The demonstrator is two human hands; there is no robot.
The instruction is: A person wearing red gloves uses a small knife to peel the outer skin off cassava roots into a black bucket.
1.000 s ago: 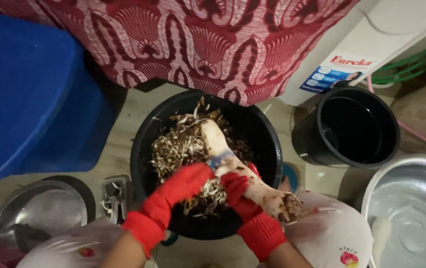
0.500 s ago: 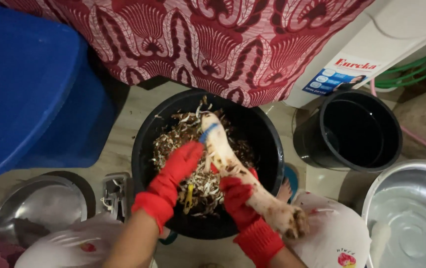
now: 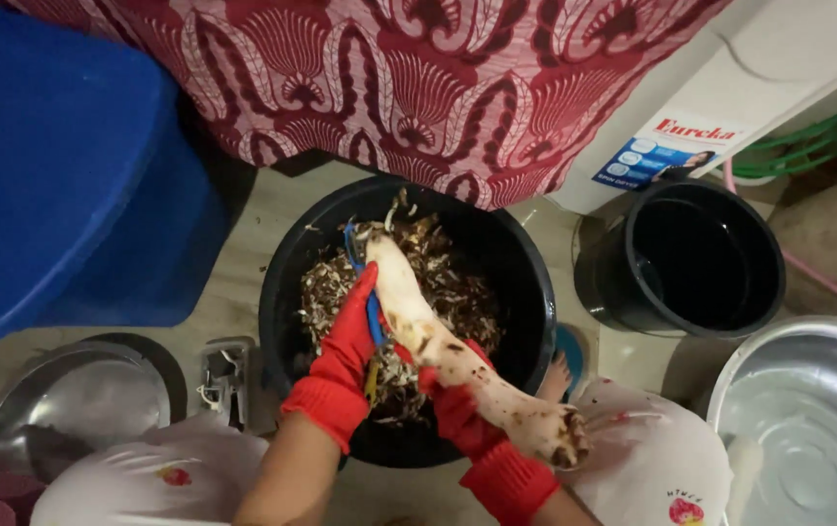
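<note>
- The left hand (image 3: 345,360), in its red glove, has slid up the root — a second ago it sat lower, near the middle; now the blue-handled peeler (image 3: 368,302) it grips is pressed against the upper stretch.
- The long pale root (image 3: 438,341) lies slanted over the black bucket (image 3: 516,282), its thin end pushed further toward the far rim than before, its knobby end over the person's knee.
- The right hand (image 3: 457,409) is clenched round the root from below, steadying it.
- Peelings (image 3: 448,282) heap the bucket beneath — the peeled stretch looks longer, so the stripping seems well along, with brown flecks left near the thick end.
- An empty black bucket (image 3: 696,258) and a steel basin (image 3: 808,419) stand to the right.
</note>
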